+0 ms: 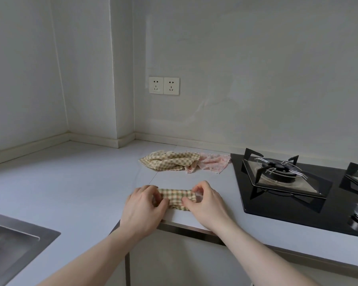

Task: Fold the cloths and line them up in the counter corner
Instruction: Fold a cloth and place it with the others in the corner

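A green-and-orange checked cloth (177, 198), folded into a narrow band, lies on the white desk (74, 182) just left of the black gas hob (293, 195) and close to the desk's front edge. The left hand (144, 207) sits at the band's end farther from the hob, its fingers curled over the fabric and the thumb pressing against the near edge, so this grip has hold of the cloth. The right hand (205, 200) sits at the end nearer the hob; thumb and forefinger are bent together in a pinch on the upper corner, while its other fingers rest on the near edge. Both grips are nearly closed, with only the thickness of fabric between the fingers. The cloth lies flat on the desk between the two hands.

Behind it, also left of the hob and nearer the wall, a yellow checked cloth (167, 161) lies crumpled and unfolded. A pink patterned cloth (212, 164) lies bunched beside it, touching it and partly tucked under its edge, and reaches almost to the hob's left rim.

Far left of the hob, at the desk's near corner, part of a steel sink (12, 242) shows. On the wall behind and left of the hob, a double socket (164, 85) is mounted above the desk.
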Demonstrator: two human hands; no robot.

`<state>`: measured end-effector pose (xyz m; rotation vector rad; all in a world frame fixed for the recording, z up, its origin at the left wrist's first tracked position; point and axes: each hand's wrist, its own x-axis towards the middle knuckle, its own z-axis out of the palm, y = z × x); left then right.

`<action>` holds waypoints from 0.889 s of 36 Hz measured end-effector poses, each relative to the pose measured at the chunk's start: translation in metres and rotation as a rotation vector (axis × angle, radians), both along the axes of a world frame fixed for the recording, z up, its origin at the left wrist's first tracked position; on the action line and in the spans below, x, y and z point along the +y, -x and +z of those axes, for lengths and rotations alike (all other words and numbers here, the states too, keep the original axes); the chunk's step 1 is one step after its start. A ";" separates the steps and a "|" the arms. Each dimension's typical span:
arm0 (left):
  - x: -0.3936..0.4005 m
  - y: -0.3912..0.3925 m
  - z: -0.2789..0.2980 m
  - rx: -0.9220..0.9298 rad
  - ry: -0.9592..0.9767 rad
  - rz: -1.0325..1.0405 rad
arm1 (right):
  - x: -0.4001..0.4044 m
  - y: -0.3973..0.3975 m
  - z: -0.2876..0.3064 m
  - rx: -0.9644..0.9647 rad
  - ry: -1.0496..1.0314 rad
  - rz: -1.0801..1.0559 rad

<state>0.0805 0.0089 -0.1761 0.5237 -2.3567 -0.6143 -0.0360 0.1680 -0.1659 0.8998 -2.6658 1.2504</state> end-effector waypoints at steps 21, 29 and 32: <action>0.004 0.002 0.001 -0.118 -0.295 0.008 | -0.001 0.014 -0.007 -0.208 0.013 0.071; 0.018 -0.012 0.098 -0.355 -0.840 -0.107 | 0.029 0.001 0.072 -0.634 0.057 0.134; 0.025 -0.020 0.141 -0.350 -0.872 -0.141 | 0.049 -0.007 0.120 -0.685 0.062 0.190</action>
